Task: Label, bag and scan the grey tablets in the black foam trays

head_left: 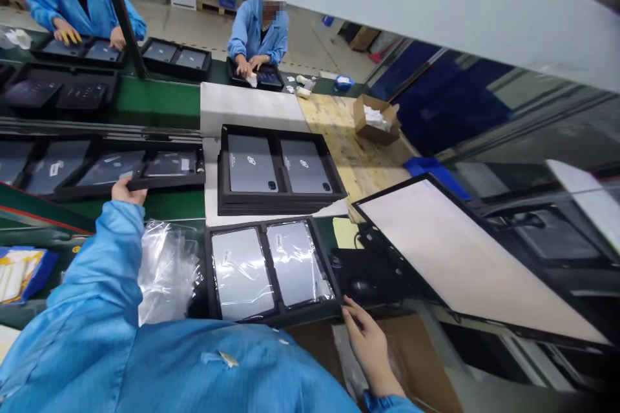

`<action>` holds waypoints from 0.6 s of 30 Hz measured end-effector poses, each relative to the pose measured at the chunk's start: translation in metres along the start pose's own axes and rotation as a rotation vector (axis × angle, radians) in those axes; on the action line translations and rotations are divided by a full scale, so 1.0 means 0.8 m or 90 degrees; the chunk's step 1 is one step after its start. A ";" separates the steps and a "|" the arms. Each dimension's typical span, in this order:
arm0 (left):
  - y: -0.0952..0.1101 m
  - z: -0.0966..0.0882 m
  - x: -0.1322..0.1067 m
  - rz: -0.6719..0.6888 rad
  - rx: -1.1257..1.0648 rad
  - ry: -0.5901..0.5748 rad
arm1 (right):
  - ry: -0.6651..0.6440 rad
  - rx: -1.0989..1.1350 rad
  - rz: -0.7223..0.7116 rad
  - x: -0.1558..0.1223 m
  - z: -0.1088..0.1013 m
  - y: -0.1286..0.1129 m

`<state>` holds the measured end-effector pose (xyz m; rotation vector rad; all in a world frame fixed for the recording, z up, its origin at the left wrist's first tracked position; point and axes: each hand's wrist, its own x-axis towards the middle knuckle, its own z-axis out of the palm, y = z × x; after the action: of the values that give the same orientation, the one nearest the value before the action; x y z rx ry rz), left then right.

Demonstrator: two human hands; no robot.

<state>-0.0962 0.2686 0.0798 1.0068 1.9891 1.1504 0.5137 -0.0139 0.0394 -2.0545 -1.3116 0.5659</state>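
Observation:
My left hand [128, 192] grips the near edge of a black foam tray [167, 186] on the green conveyor. Two bagged tablets lie in that tray. My right hand [368, 342], its fingers stretched out, touches the lower right corner of another black tray [268, 271] close to my body. This tray holds two silver tablets in clear film, a left tablet [242, 274] and a right tablet [296, 264]. Just beyond it stands a stack of black trays [281, 203], the top one carrying two grey tablets [252, 161] with their backs up.
Clear plastic bags [167, 271] lie left of the near tray. A tilted monitor [465, 251] and a dark mouse [361, 286] are at the right. A cardboard box [375, 119] sits on the wooden board. Across the line, two co-workers in blue handle other trays.

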 end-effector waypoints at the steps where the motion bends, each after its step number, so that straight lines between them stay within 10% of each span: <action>1: 0.010 -0.004 0.001 -0.024 -0.045 0.014 | -0.012 0.007 -0.016 0.001 0.003 -0.005; 10: 0.115 -0.031 -0.040 0.008 -0.554 0.120 | -0.110 0.118 -0.201 0.021 0.023 -0.064; 18: 0.158 0.018 -0.254 0.191 -0.637 -0.036 | -0.330 0.440 -0.169 0.095 0.024 -0.164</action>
<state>0.0586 0.1446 0.2143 0.7590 0.9613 1.9440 0.4490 0.1009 0.1162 -1.1869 -1.3737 1.2736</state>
